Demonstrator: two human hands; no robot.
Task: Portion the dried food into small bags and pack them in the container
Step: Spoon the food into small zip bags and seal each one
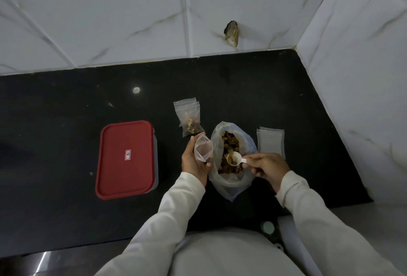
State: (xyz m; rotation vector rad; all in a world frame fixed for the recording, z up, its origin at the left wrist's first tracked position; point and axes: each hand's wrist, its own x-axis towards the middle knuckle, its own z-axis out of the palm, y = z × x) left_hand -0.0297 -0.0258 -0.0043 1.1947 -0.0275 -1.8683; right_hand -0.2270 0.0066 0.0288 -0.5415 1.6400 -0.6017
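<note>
Right hand (267,168) fingers pinching white scoop (235,159) over dried food bag (231,161), left hand (195,161) gripping empty small bag (203,148)

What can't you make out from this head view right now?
- Container: contents hidden by its red lid.
- Filled small bags: overlapping, count unclear.
- Small bag in left hand: whether empty, too blurred.
- Lid sticker: print too small.
- Empty bags: stacked, number unclear.

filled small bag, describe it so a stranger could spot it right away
On the black countertop, look just beyond the big open bag of dried food. The filled small bag lies flat there, the only clear zip bag already holding brown pieces.
</note>
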